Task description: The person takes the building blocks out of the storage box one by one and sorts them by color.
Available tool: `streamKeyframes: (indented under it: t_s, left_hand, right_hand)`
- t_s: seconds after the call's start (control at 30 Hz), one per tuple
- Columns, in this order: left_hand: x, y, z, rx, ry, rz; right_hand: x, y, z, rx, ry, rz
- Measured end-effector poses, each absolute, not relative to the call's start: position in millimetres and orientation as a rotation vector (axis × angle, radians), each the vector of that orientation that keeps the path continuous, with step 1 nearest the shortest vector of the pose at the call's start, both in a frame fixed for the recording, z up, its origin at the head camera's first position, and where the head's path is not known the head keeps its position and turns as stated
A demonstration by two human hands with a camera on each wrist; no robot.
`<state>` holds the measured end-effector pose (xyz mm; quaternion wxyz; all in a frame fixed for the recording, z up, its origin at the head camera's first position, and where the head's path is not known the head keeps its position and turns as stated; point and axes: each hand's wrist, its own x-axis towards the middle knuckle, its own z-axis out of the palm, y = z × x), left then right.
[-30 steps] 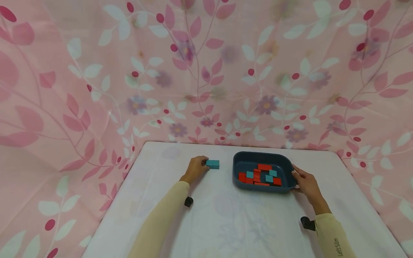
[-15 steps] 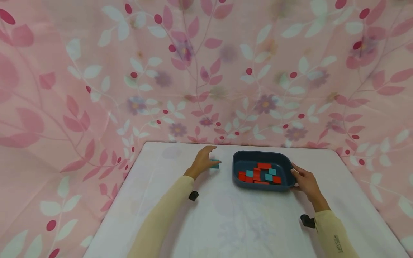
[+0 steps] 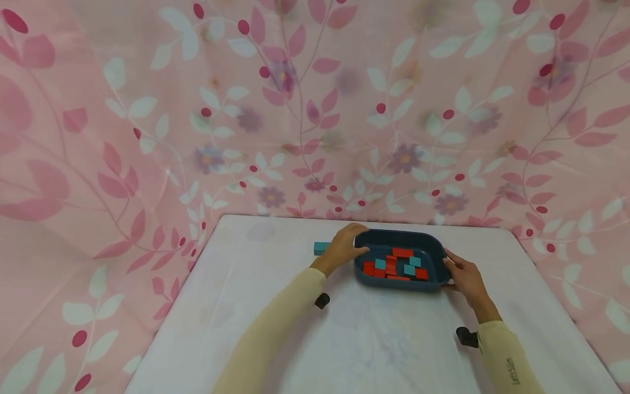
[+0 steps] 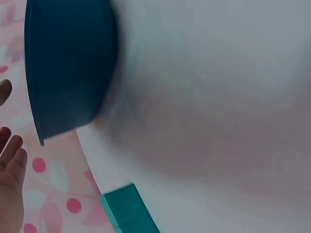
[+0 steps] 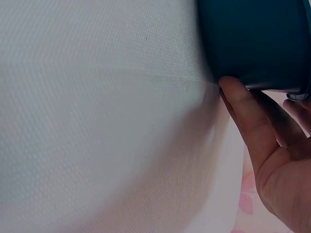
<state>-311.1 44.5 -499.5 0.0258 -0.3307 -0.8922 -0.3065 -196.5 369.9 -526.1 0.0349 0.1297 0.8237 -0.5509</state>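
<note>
A dark blue plastic tub point(image 3: 394, 285) with rounded corners stands toward the back of the table, red and teal blocks lying inside it. My right hand point(image 3: 470, 282) holds the tub's right end; in the right wrist view one digit presses low against the tub wall point(image 5: 252, 43). At the left end, my left hand point(image 3: 342, 246) reaches over the rim with thumb and fingers spread. The left wrist view shows its fingers point(image 4: 14, 160) apart from the tub wall point(image 4: 70, 68). Behind the left hand, teal blocks point(image 3: 320, 248) sit on the table, partly hidden by it.
A white cloth covers the table point(image 3: 389, 339). Pink floral fabric point(image 3: 315, 109) hangs close behind the table's back edge and along its sides. Each wrist carries a small black camera, such as the left one point(image 3: 322, 301).
My left hand has let go of the teal blocks and moved right, to the tub's left end. The teal blocks remain on the table. My right hand keeps its hold on the tub.
</note>
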Motion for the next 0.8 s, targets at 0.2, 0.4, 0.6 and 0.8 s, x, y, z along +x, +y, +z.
streamKeyframes:
  t_s: [0.2,0.4,0.6,0.8]
  left_hand:
    - [-302,66,-498,-1.077,-2.818,-0.882]
    - [-293,80,-506,-1.058,-2.873,-0.743]
    - [-287,92,-512,-1.075,-2.944,-0.543]
    - [-286,97,-511,-1.082,-3.045,-0.56]
  right_hand:
    - [-197,371,-528,0.406,2.521,-1.711]
    - [-197,370,-527,0.379,2.532,-1.727]
    - [-197,370,-527,0.395,2.521,-1.736]
    - [-199,373,-528,0.388,2.526,-1.719]
